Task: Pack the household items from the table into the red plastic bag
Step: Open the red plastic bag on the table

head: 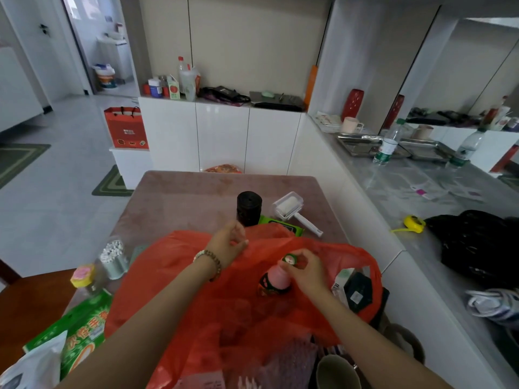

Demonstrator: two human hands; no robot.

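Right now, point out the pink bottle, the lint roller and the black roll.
pink bottle (277, 279): head view, on its pink body.
lint roller (288, 208): head view, on its white roll.
black roll (249, 209): head view, on its upright side.

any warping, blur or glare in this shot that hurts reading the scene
Head view: wide-angle warping bends the white cabinets and grey counter toward the edges; the centre is fairly sharp, right hand gripping the pink bottle at the red plastic bag; the green box at bottom left is soft; the counter shows glossy reflections.
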